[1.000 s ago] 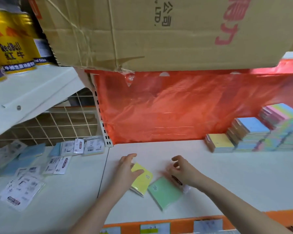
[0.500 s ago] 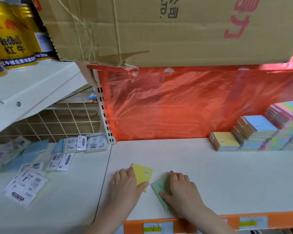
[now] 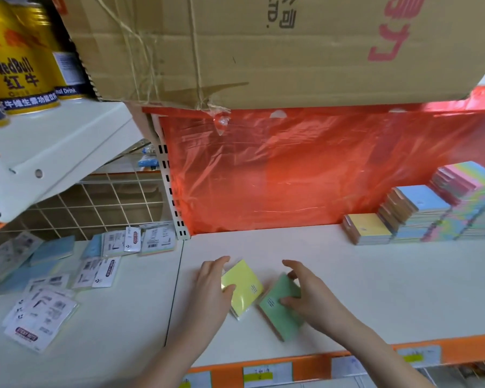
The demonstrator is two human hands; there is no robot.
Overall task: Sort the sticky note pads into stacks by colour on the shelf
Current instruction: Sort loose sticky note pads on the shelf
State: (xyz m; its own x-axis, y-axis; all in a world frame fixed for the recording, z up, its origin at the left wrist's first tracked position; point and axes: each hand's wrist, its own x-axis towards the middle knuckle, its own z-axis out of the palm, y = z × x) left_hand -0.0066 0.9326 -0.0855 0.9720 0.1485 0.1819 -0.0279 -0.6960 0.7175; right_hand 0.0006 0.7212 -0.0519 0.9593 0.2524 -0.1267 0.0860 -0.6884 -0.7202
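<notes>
Yellow pad gripped by left hand, green pad — seemingly tilted — in right hand

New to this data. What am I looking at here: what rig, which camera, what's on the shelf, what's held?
No robot: a person works with bare hands. The one picture comes from a camera on their head, looking forward and down.

The left hand grips a yellow pad; the right hand grips a green pad beside it. Both pads lie on the white shelf.

Far right stand the stacks: a low yellow-topped stack, a taller blue-topped stack, then a pastel stack. Left lie packaged notes. Behind hangs red plastic; above sit a cardboard box and cans.
</notes>
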